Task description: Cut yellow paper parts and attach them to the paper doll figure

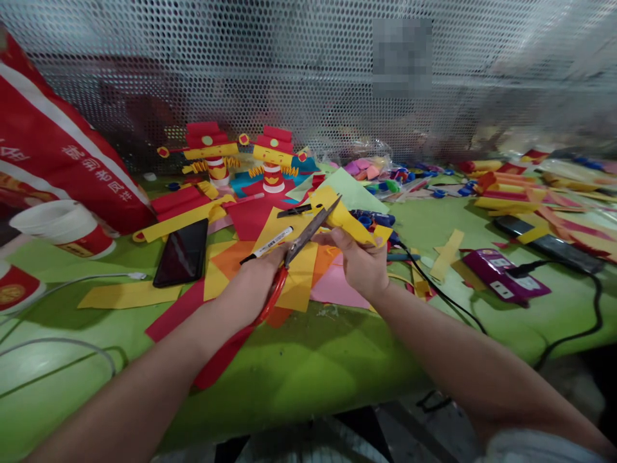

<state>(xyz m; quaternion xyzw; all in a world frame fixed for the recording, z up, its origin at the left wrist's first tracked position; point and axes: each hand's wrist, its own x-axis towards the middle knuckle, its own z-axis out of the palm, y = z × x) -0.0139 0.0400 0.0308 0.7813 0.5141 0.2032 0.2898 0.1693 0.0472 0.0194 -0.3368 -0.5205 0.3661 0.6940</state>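
My left hand (255, 280) is closed on red-handled scissors (312, 233), whose blades point away and to the right. My right hand (360, 265) pinches a curled piece of yellow paper (351, 222) between thumb and fingers. The blades lie across the left part of this paper; whether they are cutting into it is hard to tell. Beneath both hands are loose coloured sheets, among them a red sheet (248, 218) and a pink sheet (337, 283). A white-and-black marker (270, 243) rests just beyond my left hand.
Two red-and-yellow paper figures (273, 154) stand near the perforated metal panel (308, 71). To the left are a black phone (182, 254), paper cups (62, 225) and a red bag (72, 141). A purple power adapter (506, 275) with black cables sits on the right of the green table (308, 360).
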